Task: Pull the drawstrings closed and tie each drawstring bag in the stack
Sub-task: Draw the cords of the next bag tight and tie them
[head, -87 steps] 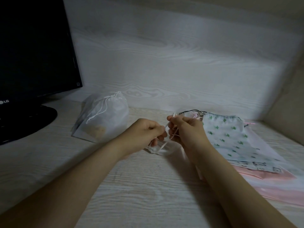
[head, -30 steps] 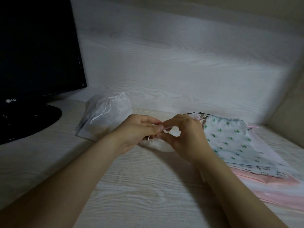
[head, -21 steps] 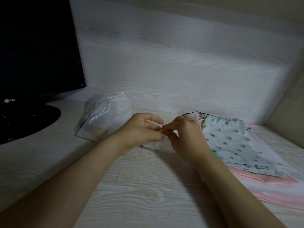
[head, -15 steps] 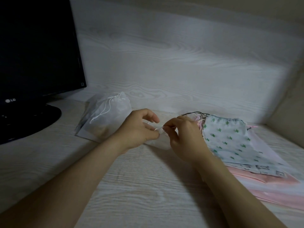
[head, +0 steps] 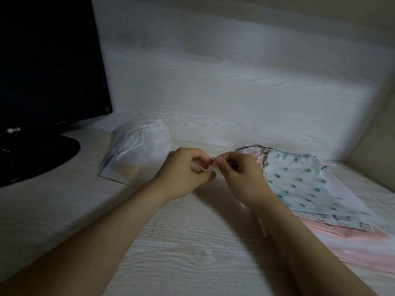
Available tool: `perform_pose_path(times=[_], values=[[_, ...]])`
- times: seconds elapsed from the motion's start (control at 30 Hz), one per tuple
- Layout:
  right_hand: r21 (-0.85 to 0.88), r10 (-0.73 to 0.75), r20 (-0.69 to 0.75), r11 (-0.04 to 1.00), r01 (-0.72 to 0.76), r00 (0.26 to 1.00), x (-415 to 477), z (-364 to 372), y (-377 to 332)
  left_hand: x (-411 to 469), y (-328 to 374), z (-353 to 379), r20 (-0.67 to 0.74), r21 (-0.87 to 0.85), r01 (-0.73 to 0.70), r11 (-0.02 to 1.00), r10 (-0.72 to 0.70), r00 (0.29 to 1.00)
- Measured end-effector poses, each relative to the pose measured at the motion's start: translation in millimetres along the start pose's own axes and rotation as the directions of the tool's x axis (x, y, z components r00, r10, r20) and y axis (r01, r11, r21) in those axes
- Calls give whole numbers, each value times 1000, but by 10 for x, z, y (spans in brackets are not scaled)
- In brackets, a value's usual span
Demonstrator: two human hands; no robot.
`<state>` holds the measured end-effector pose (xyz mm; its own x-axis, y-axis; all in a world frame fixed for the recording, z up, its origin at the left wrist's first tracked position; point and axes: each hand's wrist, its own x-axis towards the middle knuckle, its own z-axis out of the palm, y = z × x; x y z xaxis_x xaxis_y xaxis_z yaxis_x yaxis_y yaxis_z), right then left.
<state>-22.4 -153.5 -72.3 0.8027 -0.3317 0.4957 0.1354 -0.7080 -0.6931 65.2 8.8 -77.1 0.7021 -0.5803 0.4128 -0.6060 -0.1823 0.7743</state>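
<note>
**Fingers.** The tips of the left hand (head: 183, 173) and right hand (head: 242, 180) meet. Each thumb and forefinger pinches a thin pale drawstring (head: 197, 164), and the other fingers of both hands are curled in. A short run of the cord crosses the left fingers (head: 199, 155). The bag it belongs to lies under the hands, mostly hidden, and its shape cannot be told.

**Just right of the right fingers (head: 223, 160).** A stack (head: 361, 240) of flat drawstring bags lies on the desk.
- Top item: cactus-print bag (head: 299, 180), white with green motifs.
- Below it: a bag edge with dark line figures, then pink layers.
- Black cords (head: 255, 146) and pink cords trail from the mouths beside the right knuckles.

**Left of the left fingers, a little farther back.** A translucent white bag (head: 149, 144) has its mouth gathered. A white cord (head: 133, 145) hangs down its front, and brownish contents show dimly.

**Further left.** A black monitor (head: 47, 67) stands on a round base.

**Under all.** A pale wood-grain desk (head: 171, 242). Behind the fingertips stands a matching back panel (head: 213, 82).
</note>
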Motion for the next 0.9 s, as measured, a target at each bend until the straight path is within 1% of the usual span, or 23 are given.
perform_pose_path(times=[0.17, 0.27, 0.33, 0.4, 0.47, 0.5, 0.57, 0.6, 0.7, 0.83, 0.9], values=[[89, 26, 26, 996, -29, 999, 7, 12, 2, -23, 54, -9, -60, -64, -29, 997, 25, 998], [111, 20, 9, 994, -21, 1000, 1, 12, 5, -12, 52, -18, -49, -69, -24, 997, 20, 999], [95, 21, 0, 995, -20, 1000, -3, 14, 6, 15, 64, -29, -56, -87, 39, 995, -44, 997], [72, 12, -10, 997, -11, 1000, -3, 19, 11, 62, 104, -54, -33, -224, 163, 961, -175, 984], [73, 0, -23, 997, 2, 1000, -11, 11, -8, 102, 141, -88, 23, -396, 284, 873, -299, 954], [77, -7, -26, 997, 9, 1000, -14, 4, -16, 106, 162, -105, 55, -466, 318, 826, -332, 942], [71, -12, -30, 997, 14, 999, -15, 3, -25, 89, 186, -131, 106, -522, 357, 775, -356, 928], [64, -11, -32, 998, 13, 999, -15, 3, -30, 82, 189, -136, 111, -516, 366, 774, -363, 925], [57, 0, -37, 998, 2, 999, -9, -3, -25, 70, 176, -157, 90, -417, 381, 825, -380, 921], [57, 4, -39, 998, -2, 999, -35, -31, -71, 20, 203, -171, 244, -270, 433, 860, -374, 895], [68, 4, -31, 998, -1, 1000, -50, -25, -94, 4, 205, -146, 269, -205, 401, 893, -343, 900]])
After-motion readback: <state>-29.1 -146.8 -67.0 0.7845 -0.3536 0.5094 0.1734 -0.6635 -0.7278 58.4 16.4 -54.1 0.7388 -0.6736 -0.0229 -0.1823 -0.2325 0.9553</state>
